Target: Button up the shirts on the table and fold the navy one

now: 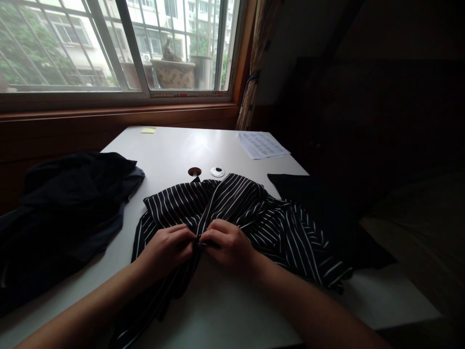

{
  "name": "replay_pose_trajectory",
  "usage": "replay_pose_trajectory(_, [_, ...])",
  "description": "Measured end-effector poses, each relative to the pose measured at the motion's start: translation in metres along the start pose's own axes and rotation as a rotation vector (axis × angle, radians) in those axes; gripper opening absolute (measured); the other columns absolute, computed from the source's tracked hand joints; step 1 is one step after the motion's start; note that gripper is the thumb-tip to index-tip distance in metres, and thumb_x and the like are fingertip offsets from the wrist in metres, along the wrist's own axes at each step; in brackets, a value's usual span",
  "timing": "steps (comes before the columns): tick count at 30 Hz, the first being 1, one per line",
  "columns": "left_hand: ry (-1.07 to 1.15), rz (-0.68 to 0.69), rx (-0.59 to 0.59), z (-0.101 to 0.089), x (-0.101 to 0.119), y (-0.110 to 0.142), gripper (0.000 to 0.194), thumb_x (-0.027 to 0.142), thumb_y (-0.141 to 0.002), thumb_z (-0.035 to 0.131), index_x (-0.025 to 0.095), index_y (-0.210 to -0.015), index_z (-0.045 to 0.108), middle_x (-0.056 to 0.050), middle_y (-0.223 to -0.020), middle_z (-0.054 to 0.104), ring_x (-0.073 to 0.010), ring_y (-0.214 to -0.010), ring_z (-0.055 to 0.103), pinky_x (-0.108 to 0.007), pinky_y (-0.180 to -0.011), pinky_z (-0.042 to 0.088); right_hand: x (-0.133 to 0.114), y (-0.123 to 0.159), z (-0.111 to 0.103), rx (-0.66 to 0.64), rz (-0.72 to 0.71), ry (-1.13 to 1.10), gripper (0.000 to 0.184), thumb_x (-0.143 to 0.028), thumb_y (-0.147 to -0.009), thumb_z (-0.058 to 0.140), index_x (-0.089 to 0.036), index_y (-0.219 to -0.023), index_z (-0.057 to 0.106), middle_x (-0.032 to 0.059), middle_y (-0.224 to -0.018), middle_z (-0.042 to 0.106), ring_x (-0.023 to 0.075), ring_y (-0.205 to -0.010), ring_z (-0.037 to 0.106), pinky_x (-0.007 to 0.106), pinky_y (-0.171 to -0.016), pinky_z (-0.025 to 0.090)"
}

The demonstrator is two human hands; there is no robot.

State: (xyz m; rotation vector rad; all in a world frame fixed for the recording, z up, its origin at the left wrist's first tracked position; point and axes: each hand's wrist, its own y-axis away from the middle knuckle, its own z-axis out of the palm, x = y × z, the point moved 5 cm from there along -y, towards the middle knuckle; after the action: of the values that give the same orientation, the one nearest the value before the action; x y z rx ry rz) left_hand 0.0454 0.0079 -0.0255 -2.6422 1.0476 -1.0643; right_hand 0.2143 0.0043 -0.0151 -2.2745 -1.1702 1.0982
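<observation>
A black shirt with white stripes (240,198) lies rumpled across the middle of the white table, one sleeve spread to the right and another part hanging down at the left. My left hand (169,249) pinches its front edge between thumb and fingers. Close against it, my right hand (227,245) pinches the same edge, so the fingertips of both hands nearly meet. Whatever small part sits between the fingertips is too dark to make out.
Dark clothing (80,194) is heaped on the left of the table (170,150). Another dark cloth (312,194) lies at the right. Printed sheets (261,144) and a yellow sticky note (148,130) are at the back, near a cable hole (194,171) and its round cover (217,172).
</observation>
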Motion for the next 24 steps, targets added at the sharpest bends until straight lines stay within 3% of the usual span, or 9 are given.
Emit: replay_pose_trajectory(24, [0.160,-0.066,-0.019,-0.010,0.006,-0.004,0.016,0.021,-0.096,0.051,0.017,-0.096,0.066,-0.003,-0.085,0.063,-0.0138,-0.076,0.061,-0.025,-0.070,0.050,-0.007,-0.003,-0.011,0.072,-0.108,-0.024,0.008,-0.017,-0.092,0.063,-0.021,-0.091,0.071,0.0031,-0.079,0.062,0.0147,-0.071,0.059,0.029,-0.070,0.053])
